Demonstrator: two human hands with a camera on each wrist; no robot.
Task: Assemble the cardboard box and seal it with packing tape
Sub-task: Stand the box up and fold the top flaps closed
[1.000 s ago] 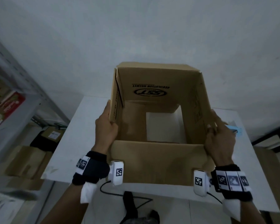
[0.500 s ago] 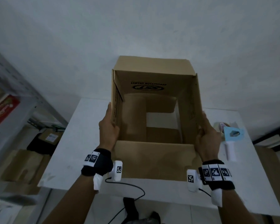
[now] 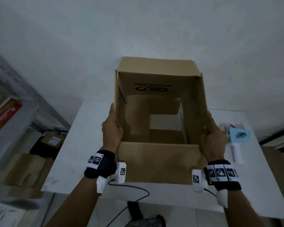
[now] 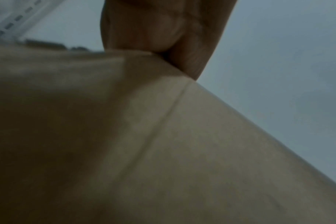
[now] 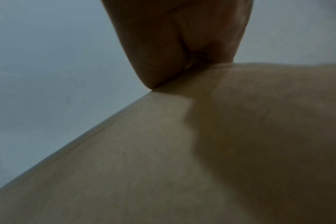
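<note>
The cardboard box (image 3: 159, 159) is held over the white bench (image 3: 88, 145), open toward the camera, with its bottom flaps only partly folded so the bench shows through a gap in the middle. The left hand (image 3: 111, 130) grasps the left wall of the box, thumb along the outside edge. The right hand (image 3: 213, 138) grasps the right wall in the same way, fingers (image 3: 205, 133) curled at the wall's edge. Both wrist views show only a palm pressed on cardboard. A tape dispenser (image 3: 236, 136) with a blue body and white handle lies on the bench just right of the right hand. A metal shelf (image 3: 15, 102) stands at the left.
</note>
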